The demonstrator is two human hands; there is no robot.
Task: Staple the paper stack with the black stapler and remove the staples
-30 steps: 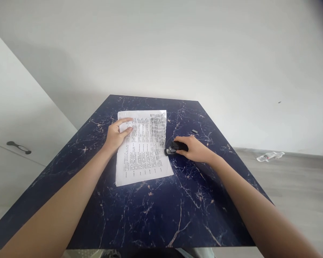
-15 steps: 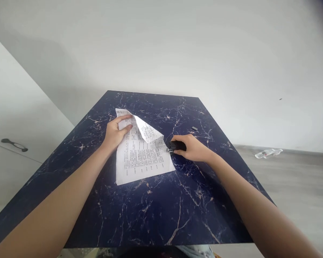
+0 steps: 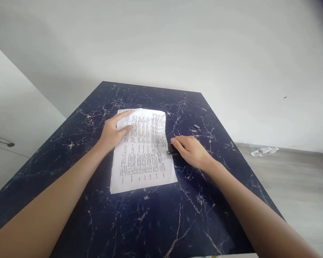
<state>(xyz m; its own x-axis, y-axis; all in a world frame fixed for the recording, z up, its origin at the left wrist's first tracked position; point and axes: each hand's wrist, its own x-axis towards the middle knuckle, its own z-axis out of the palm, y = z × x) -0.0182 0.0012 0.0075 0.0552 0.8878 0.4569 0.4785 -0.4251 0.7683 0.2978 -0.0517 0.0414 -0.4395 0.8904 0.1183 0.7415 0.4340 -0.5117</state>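
Observation:
Printed sheets of paper (image 3: 141,154) lie on the dark blue marbled table, with the far right part bent upward. My left hand (image 3: 114,130) holds their left edge, its index finger and thumb apart on top of the page; the other fingers are hidden. At the right edge, my right hand (image 3: 191,150) is wrapped round a small black stapler (image 3: 173,150). The stapler's front end meets the paper's edge, and my thumb lies over its top. Most of the stapler is hidden by my hand.
A small dark block (image 3: 196,126) lies on the table (image 3: 150,222) beyond my right hand. A white wall (image 3: 161,46) stands behind the table. A cabinet with a dark handle (image 3: 1,140) is at left. Crumpled clear plastic (image 3: 264,151) lies on the floor at right.
The folded-over far corner of the top sheet has come back up and lies flatter. My right thumb has shifted on top of the stapler. The view has tilted slightly.

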